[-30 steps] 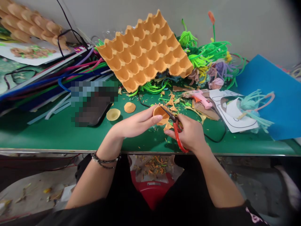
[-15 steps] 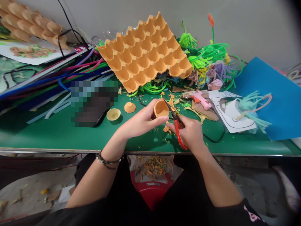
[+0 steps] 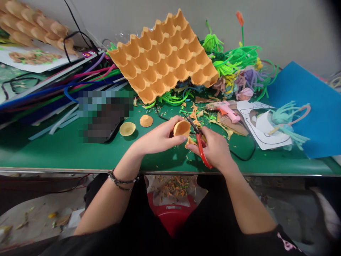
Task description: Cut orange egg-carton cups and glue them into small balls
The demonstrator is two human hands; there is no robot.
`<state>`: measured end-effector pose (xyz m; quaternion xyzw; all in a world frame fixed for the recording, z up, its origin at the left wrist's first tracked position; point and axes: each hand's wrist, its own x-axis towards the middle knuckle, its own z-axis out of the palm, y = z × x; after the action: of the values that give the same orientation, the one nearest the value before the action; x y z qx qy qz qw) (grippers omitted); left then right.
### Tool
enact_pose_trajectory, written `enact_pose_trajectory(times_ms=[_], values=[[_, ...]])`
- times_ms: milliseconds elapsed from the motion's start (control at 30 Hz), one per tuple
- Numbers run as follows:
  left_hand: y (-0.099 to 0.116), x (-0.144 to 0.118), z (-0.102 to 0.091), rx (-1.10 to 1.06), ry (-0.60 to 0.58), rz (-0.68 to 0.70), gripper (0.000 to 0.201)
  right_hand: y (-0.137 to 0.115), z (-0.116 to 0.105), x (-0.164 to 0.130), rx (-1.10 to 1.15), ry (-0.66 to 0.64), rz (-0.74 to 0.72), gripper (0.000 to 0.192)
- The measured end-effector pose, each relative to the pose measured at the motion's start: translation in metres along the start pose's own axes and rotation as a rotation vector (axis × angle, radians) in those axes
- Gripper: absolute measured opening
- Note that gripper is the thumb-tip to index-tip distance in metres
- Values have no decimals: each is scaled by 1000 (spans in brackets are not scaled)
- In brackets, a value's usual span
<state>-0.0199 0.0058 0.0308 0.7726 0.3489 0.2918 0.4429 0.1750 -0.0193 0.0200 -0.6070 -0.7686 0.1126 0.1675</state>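
Observation:
My left hand (image 3: 163,137) grips a small orange egg-carton cup (image 3: 182,128), its hollow tilted to the right. Red-handled scissors (image 3: 201,147) are in my right hand (image 3: 216,147), fingers wrapped round the handles. Their dark blades point up and to the left, close beside the cup's right rim. Left of my left hand, a yellowish cup (image 3: 127,129) stands on the green table (image 3: 87,156), and an orange cup (image 3: 146,121) lies upside down behind it. Orange offcuts (image 3: 196,113) lie beyond the blades.
A large orange egg tray (image 3: 165,57) leans at the back. Bundles of pipe cleaners (image 3: 234,67) stand to its right. A pink glue gun (image 3: 229,111), a paper cutout (image 3: 262,126) and a blue sheet (image 3: 311,110) lie at right. A blurred dark object (image 3: 106,121) is at left.
My left hand has turned the cup slightly, and its opening has swung to the right. The scissor blades sit a little lower. The view has shifted slightly.

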Motion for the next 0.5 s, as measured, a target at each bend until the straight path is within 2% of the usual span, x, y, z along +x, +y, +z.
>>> enact_pose_trajectory(times_ms=[167, 333, 500], values=[[2, -2, -1, -139, 29, 0, 26, 3, -3, 2, 98, -44, -67, 64], [-2, -1, 2, -386, 56, -4, 46, 3, 0, 0, 234, 12, -139, 74], [-2, 1, 6, -478, 90, 68, 48, 1, 4, -1, 202, 10, -129, 74]])
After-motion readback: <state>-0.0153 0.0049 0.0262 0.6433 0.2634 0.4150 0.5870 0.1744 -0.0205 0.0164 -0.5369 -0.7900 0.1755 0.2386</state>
